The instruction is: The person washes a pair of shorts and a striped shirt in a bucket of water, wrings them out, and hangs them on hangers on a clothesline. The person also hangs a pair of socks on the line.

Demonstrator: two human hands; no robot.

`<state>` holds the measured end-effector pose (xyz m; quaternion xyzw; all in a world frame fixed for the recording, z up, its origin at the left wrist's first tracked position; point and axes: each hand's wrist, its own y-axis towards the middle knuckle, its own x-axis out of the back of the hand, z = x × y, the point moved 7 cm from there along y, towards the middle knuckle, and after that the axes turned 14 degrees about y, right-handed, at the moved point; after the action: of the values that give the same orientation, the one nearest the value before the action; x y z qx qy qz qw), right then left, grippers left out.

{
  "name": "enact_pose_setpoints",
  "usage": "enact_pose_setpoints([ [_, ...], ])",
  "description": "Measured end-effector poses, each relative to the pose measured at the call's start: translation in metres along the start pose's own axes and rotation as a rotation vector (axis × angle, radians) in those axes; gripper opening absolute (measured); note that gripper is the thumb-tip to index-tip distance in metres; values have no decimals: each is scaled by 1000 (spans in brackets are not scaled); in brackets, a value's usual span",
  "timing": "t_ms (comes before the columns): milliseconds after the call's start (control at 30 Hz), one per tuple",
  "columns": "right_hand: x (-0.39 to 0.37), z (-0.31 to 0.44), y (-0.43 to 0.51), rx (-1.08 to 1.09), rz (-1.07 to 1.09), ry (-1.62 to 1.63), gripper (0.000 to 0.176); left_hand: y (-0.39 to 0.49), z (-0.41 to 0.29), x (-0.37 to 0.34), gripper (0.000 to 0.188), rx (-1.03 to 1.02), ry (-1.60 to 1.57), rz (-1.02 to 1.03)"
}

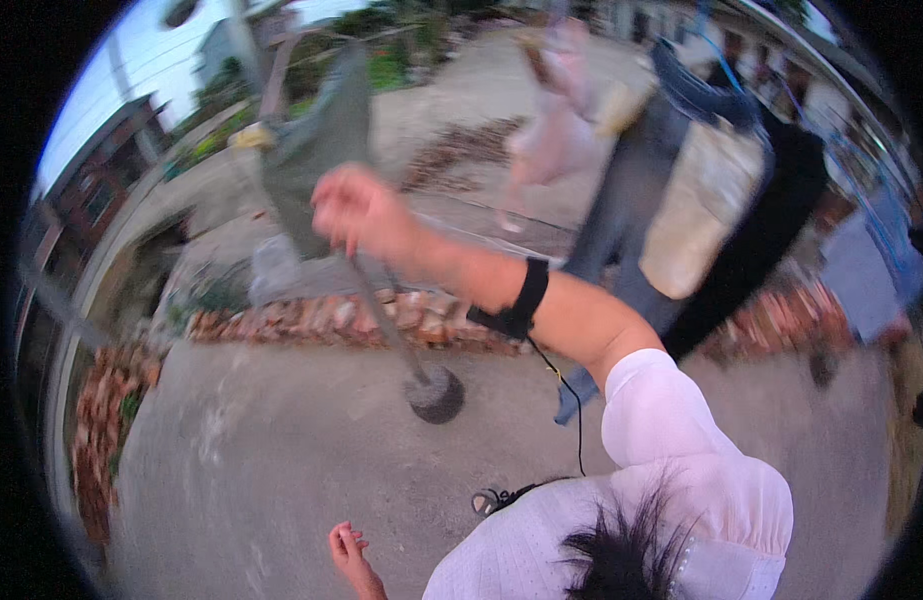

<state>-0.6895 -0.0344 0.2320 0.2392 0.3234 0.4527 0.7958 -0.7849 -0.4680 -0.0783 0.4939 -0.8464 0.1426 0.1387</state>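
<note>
My right hand, blurred, is raised in front of a grey-green hanging cloth; its fingers are curled, and whether they grip anything cannot be told. A black strap with a cable circles that forearm. Low at the bottom, my left hand has loosely bent fingers and holds nothing visible. Right of the raised arm hang blue-grey jeans with a pale cream piece over them, and black trousers behind. A pale pink garment hangs farther left.
A pole stands in a round, heavy-looking base on the concrete ground. Low piles of broken bricks run behind it, with another pile at the left. Blue cloth hangs at the far right near blue cords.
</note>
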Motion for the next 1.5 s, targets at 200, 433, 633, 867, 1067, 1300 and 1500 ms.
enact_pose_setpoints([
  [200,41,-37,-315,-878,341,68,17,-3,-67,-158,23,-202,-14,466],
  [433,167,107,-582,-1211,-40,-9,31,-127,-113,-326,25,-268,36,934],
  [633,257,251,-734,-1050,-478,-219,30,-308,-116,-483,31,-278,116,1265],
  [867,368,353,-821,-1075,-773,-192,34,-435,-168,-661,55,-380,84,1516],
  [1067,489,399,-818,-1061,-774,-229,47,-448,-166,-759,61,-253,76,1406],
  [1300,686,414,-762,-1149,-729,-353,53,-419,-169,-899,62,18,61,1195],
  [1500,854,416,-752,-1142,-710,-420,50,-411,-184,-972,60,-70,-71,1164],
])
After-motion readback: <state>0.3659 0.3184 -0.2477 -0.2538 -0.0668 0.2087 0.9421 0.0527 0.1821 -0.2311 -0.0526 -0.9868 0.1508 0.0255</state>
